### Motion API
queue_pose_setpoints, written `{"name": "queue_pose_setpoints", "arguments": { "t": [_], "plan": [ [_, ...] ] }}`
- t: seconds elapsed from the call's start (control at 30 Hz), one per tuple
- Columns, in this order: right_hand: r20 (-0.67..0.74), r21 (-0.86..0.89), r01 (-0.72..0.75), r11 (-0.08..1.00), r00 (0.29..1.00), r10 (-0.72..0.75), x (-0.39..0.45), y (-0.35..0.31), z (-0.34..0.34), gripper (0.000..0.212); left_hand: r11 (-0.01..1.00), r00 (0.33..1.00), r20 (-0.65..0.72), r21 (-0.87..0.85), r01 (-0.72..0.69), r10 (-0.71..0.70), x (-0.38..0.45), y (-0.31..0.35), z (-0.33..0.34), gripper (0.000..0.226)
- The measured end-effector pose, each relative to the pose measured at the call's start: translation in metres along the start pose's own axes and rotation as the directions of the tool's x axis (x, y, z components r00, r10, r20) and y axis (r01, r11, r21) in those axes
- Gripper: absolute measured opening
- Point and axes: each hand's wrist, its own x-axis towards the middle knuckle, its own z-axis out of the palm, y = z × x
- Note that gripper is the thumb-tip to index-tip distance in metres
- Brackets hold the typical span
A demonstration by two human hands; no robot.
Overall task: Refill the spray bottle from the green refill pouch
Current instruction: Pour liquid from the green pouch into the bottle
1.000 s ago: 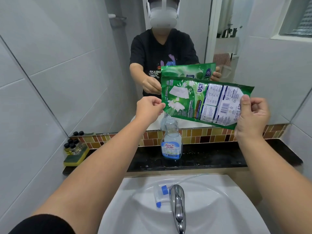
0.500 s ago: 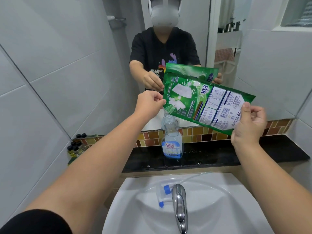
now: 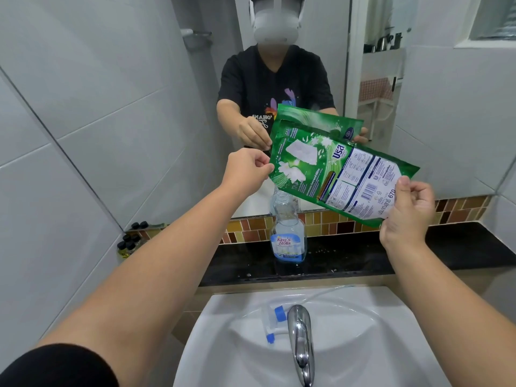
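I hold the green refill pouch (image 3: 329, 174) sideways in the air with both hands, above the clear spray bottle (image 3: 287, 230). My left hand (image 3: 247, 170) pinches the pouch's top left edge. My right hand (image 3: 407, 213) grips its bottom right corner. The pouch slopes down to the right, its lower left corner just over the bottle's uncapped neck. The bottle stands upright on the black ledge (image 3: 349, 261), with a blue and white label. Its spray head (image 3: 275, 321), white with blue parts and a thin tube, lies in the white sink (image 3: 363, 344).
A chrome tap (image 3: 300, 339) juts over the sink in front of me. Small dark-capped bottles (image 3: 127, 244) stand at the ledge's left end by the tiled wall. A mirror (image 3: 279, 79) behind the ledge reflects me and the pouch.
The pouch has tilted: its left end has risen and its right end has dropped. Both hands keep their grip. The bottle and spray head have not moved.
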Motion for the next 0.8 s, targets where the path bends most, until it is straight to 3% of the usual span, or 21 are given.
{"name": "queue_pose_setpoints", "arguments": {
  "t": [0.8],
  "plan": [
    [0.012,-0.033,-0.029,0.999,1.000,0.029,-0.003,0.005,-0.021,0.014,1.000,0.998,0.067,0.016,-0.015,0.014,-0.004,0.008,0.011,0.008]
  ]
}}
